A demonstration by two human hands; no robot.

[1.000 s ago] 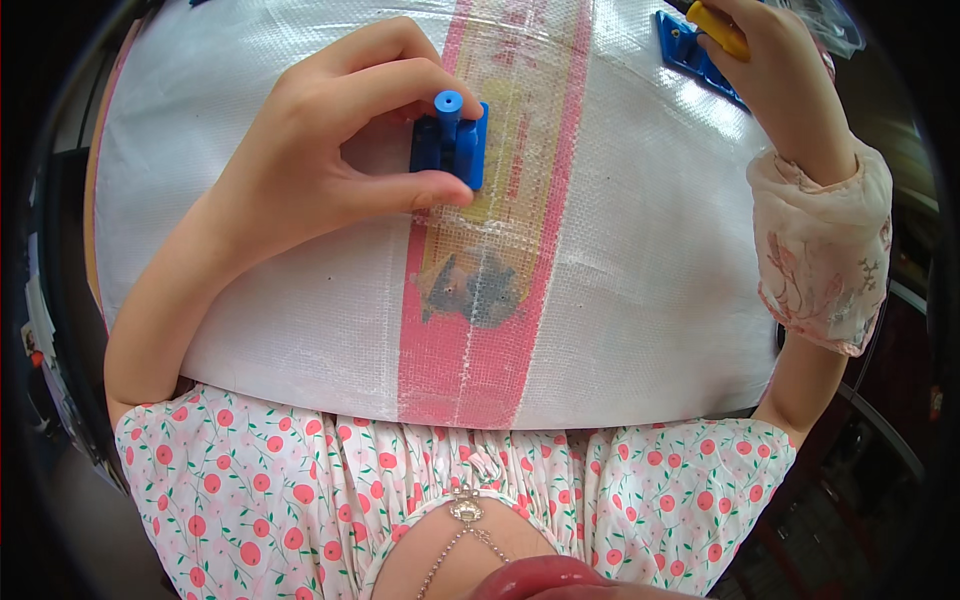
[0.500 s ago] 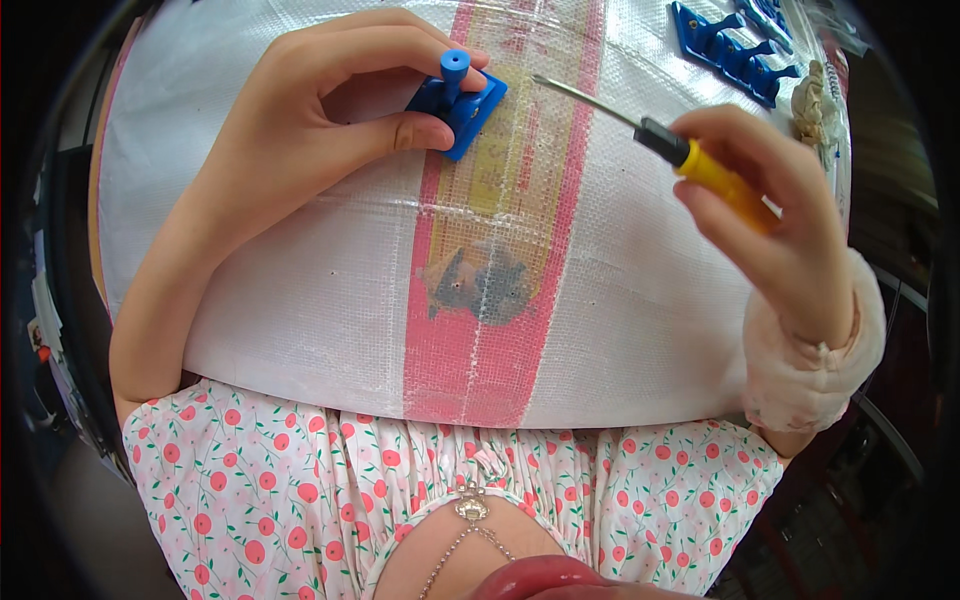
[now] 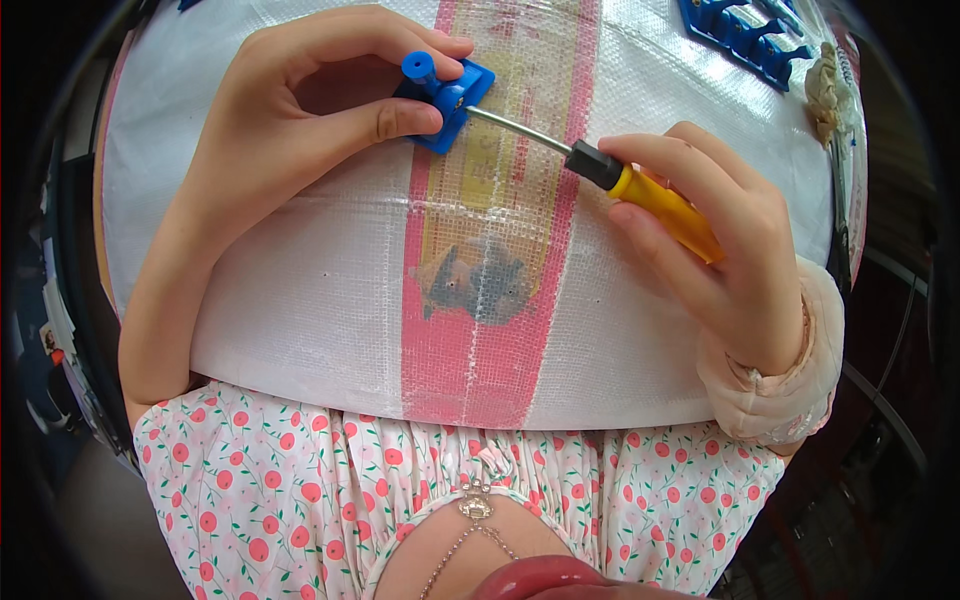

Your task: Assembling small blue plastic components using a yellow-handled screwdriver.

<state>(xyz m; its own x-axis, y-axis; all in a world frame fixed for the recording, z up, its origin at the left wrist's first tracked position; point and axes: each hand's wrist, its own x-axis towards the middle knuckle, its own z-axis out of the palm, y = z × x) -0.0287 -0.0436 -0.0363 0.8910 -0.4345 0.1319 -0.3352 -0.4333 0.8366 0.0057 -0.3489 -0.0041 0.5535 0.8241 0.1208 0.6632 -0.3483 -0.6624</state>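
My left hand grips a small blue plastic part between thumb and fingers. The part has a square base and a round peg with a hole in its end. A small brass-coloured spot, perhaps a screw, shows on its near right side. In my right hand is a screwdriver with a yellow and black handle, held with the fingers wrapped round it. Its metal shaft points left, and the tip meets the blue part at the brass-coloured spot.
A white woven plastic sheet with a pink-edged printed strip covers the table. At the far right lie several joined blue plastic parts. Beside them sits a beige crumpled bundle. A bit of blue shows at the far left edge.
My right hand has moved left and brought the screwdriver tip from apart to the blue part. The left hand, still holding the part, has shifted slightly left.
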